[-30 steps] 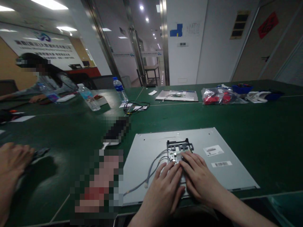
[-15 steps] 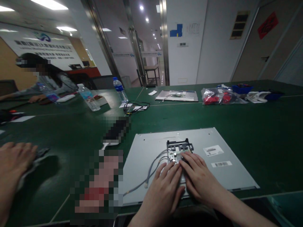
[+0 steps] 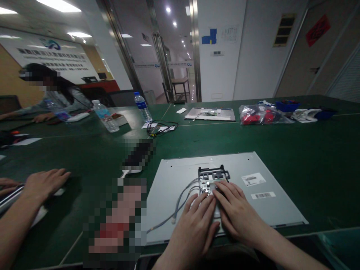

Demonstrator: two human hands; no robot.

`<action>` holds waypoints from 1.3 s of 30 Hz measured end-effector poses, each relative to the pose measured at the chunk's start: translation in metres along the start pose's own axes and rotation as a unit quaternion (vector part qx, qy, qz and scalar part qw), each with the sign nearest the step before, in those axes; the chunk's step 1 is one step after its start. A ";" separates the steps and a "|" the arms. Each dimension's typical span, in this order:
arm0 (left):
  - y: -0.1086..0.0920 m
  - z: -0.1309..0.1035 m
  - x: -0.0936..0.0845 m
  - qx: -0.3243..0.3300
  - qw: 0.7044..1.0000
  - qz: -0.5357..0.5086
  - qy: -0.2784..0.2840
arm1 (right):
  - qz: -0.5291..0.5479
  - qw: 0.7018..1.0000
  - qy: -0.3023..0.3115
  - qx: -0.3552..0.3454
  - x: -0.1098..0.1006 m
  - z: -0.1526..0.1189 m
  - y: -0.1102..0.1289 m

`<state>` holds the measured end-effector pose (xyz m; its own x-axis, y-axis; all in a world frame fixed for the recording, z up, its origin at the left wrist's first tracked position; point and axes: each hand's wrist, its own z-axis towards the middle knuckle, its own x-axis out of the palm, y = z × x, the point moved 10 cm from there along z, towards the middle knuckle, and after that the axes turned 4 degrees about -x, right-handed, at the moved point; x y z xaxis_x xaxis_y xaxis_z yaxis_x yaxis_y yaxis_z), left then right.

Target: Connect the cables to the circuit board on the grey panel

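Note:
A flat grey display panel (image 3: pixel 180 176) lies back side up on the green table. Near its middle sits a black plastic bracket (image 3: pixel 213 173), with a small circuit board (image 3: pixel 208 186) just below it, partly covered by my fingers. My left hand (image 3: pixel 198 217) curls its fingertips onto the board's near left side. Against its right side, the bent fingers of my right hand (image 3: pixel 237 208) press close together. Grey cables (image 3: pixel 180 204) run from the board across the panel to the left. What lies under my palms is hidden.
At the left, another person's hand (image 3: pixel 46 183) is by a silver object (image 3: pixel 11 198). A blurred-out phone-like item (image 3: pixel 137 155) lies left of the panel. Farther back are bottles (image 3: pixel 142 107), a coiled black cable (image 3: pixel 161 128), a second panel (image 3: pixel 194 113) and plastic bags (image 3: pixel 264 114).
The other person's hand at the left has moved to the right, and a silver object now shows beside it. My hands and the panel stay as they were.

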<state>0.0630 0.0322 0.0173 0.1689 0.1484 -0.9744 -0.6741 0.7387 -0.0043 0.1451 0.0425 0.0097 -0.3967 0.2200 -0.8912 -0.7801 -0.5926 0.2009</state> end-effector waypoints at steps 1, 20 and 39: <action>0.000 0.000 0.000 0.000 1.000 0.000 0.001 | 0.001 1.000 0.001 0.000 0.000 0.000 0.000; 0.000 0.000 -0.003 -0.001 1.000 -0.006 -0.012 | 0.025 1.000 0.001 0.002 -0.001 0.001 0.000; 0.000 0.001 -0.006 0.004 1.000 -0.009 -0.027 | 0.005 1.000 0.001 -0.006 0.000 0.000 0.001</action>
<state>0.0626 0.0319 0.0235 0.2205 0.1698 -0.9605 -0.6641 0.7474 -0.0203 0.1443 0.0425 0.0096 -0.4032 0.2135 -0.8899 -0.7708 -0.6034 0.2044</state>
